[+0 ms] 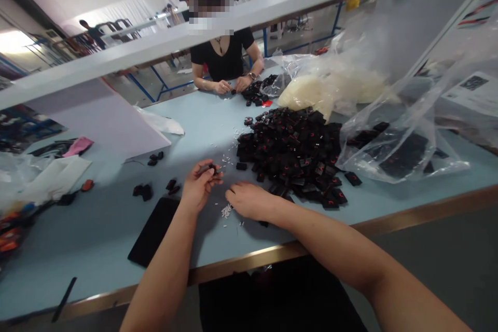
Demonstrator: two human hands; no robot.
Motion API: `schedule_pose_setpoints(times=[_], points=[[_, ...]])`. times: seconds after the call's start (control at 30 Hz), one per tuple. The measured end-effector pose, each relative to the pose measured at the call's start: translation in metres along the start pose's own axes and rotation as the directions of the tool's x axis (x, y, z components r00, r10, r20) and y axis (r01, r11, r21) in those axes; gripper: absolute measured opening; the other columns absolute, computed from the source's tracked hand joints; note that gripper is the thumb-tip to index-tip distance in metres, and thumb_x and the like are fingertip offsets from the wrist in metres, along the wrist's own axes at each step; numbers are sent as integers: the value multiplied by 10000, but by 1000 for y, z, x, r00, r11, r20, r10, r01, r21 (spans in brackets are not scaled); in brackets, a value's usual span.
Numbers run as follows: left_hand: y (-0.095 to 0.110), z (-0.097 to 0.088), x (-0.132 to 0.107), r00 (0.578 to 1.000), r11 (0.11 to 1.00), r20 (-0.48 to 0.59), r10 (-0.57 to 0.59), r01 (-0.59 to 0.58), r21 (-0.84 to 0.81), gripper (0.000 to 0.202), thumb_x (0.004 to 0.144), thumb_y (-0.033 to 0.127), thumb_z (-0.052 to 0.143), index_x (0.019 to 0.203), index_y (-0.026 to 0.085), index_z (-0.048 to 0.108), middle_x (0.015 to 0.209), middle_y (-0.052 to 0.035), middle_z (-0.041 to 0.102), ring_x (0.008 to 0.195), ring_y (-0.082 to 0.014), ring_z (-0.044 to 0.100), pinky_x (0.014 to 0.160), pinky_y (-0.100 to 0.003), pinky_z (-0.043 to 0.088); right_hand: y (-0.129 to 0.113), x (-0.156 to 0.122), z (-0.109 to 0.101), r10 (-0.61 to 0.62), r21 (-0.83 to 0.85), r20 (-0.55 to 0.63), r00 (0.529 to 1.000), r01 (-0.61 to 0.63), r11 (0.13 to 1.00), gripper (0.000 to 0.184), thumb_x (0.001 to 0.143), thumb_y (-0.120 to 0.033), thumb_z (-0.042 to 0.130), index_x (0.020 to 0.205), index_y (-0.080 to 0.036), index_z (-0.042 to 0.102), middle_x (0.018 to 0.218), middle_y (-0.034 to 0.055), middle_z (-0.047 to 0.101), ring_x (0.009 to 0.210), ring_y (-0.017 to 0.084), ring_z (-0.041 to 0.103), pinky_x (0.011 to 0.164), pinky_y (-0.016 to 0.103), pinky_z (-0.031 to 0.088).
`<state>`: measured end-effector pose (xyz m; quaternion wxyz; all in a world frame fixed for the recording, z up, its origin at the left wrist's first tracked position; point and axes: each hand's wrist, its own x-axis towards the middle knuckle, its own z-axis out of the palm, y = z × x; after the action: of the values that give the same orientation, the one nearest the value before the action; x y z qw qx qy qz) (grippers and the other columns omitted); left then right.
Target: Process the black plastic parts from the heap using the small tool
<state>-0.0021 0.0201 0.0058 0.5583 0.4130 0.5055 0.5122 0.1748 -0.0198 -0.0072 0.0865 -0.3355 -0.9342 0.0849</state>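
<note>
My left hand (200, 185) is raised a little over the light blue table (97, 228), its fingers pinched round a small black part (212, 168). My right hand (251, 200) lies knuckles up on the table, fingers curled down onto a scatter of tiny white pieces (226, 211); what it holds, if anything, is hidden. Just right of both hands sits a big heap of small black parts with red marks (295, 153).
A flat black pad (153, 231) lies left of my left arm, with loose black parts (143, 191) beyond it. Clear plastic bags (404, 129) crowd the right side. Across the table a person in a black top (223, 59) handles a smaller pile. A white shelf beam (155, 46) crosses overhead.
</note>
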Motion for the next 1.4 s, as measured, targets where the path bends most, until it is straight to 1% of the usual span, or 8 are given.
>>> schedule_pose_setpoints(times=[0.27, 0.53, 0.8, 0.97, 1.07, 1.23, 1.33, 1.4], points=[[2, -2, 0, 999, 991, 6, -34, 35, -126, 469, 662, 226, 777, 1092, 183, 595, 860, -37, 729, 684, -175, 717, 607, -283, 578, 6, 2, 3, 15, 38, 50, 999, -17, 999, 226, 938, -70, 429, 996, -87, 647, 942, 162, 662, 853, 237, 638, 740, 337, 497], [0, 1, -2, 998, 985, -17, -62, 58, -165, 420, 682, 196, 750, 1076, 186, 605, 832, -33, 735, 677, -175, 717, 618, -287, 577, 7, 5, 1, 62, 39, 27, 998, -63, 997, 207, 978, -152, 431, 1025, -105, 627, 912, 152, 684, 824, 247, 648, 701, 336, 486], [3, 9, -9, 998, 982, -33, -55, 48, -182, 475, 690, 194, 748, 1134, 210, 579, 827, -29, 743, 695, -190, 726, 640, -303, 571, 19, 6, 0, 236, 201, -35, 971, -225, 953, 182, 933, -83, 460, 1023, -106, 616, 994, 142, 675, 906, 226, 636, 773, 307, 466], [3, 12, -11, 999, 980, -28, -29, 23, -196, 363, 697, 190, 721, 1039, 196, 598, 881, -59, 761, 732, -205, 731, 652, -317, 563, 29, 4, 3, 309, 359, -116, 944, -250, 899, 239, 895, -22, 477, 1042, -111, 643, 1032, 140, 689, 967, 214, 630, 838, 297, 457], [3, 11, -11, 999, 973, -4, -53, 50, -223, 327, 705, 173, 694, 1018, 190, 600, 930, -85, 768, 751, -199, 730, 651, -303, 550, 33, 7, 2, 424, 570, -143, 895, -276, 774, 181, 912, -71, 520, 1005, -127, 665, 995, 120, 712, 917, 194, 645, 815, 288, 461], [3, 10, -16, 994, 967, 105, -7, 33, -252, 305, 746, 187, 727, 1020, 204, 592, 1014, -86, 759, 835, -200, 732, 715, -308, 547, 35, 8, -5, 624, 905, -62, 779, -219, 364, 172, 900, -310, 612, 835, -159, 663, 704, 22, 672, 585, 129, 550, 587, 265, 417], [2, 11, -19, 984, 968, 173, 38, 7, -251, 332, 777, 219, 752, 1066, 218, 587, 1101, -91, 738, 939, -231, 730, 783, -345, 551, 35, 5, -11, 655, 989, -8, 756, -92, 118, 191, 811, -350, 673, 828, -161, 649, 680, -6, 638, 521, 98, 478, 515, 252, 370], [0, 11, -20, 978, 971, 204, 46, 5, -238, 348, 797, 252, 754, 1102, 221, 590, 1173, -101, 712, 939, -233, 729, 747, -328, 550, 34, 3, -14, 652, 1000, 8, 758, -15, 5, 223, 737, -349, 726, 832, -165, 643, 668, -30, 596, 507, 83, 444, 486, 243, 337]])
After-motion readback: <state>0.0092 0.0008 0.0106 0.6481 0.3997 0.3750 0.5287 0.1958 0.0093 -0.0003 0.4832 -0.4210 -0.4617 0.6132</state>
